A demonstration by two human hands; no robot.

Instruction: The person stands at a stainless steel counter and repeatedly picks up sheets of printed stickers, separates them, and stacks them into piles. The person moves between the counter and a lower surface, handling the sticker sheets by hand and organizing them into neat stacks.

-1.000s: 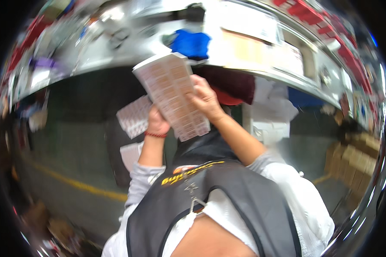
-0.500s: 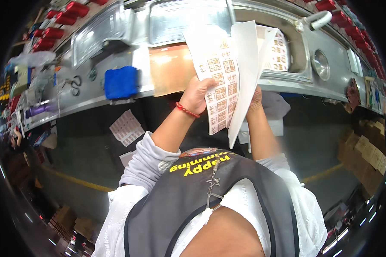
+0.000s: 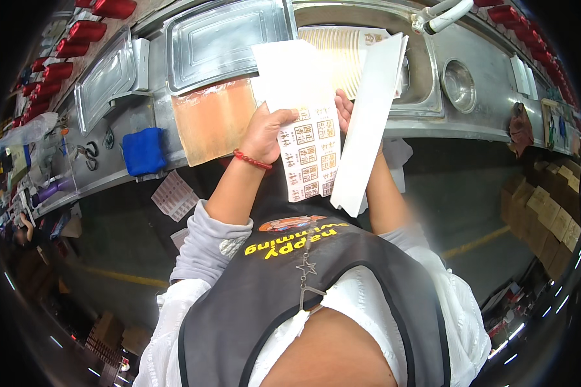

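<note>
My left hand (image 3: 263,133), with a red bead bracelet at the wrist, pinches a long white sheet (image 3: 311,151) printed with rows of brown square stamp-like marks. Its thumb lies over the printed face and its fingers are behind the paper. A slim bundle of blank white paper sheets (image 3: 368,132) stands on edge to the right, in my right hand (image 3: 344,111). Fingertips of that hand show between the two papers; the palm and thumb are hidden behind the bundle. Beyond, a fanned stack of cream sheets (image 3: 332,55) lies in the sink area.
Left of the papers are an orange-brown sheet (image 3: 210,119), a clear tray (image 3: 223,45), a blue cloth (image 3: 143,151) and scissors (image 3: 89,155). A faucet (image 3: 442,18) and metal bowl (image 3: 458,85) stand right. Below the counter, cardboard boxes (image 3: 545,216) are stacked.
The printed sheet and the white bundle have spread apart, uncovering the right fingertips and more of the fanned stack behind. The whole view has shifted slightly.
</note>
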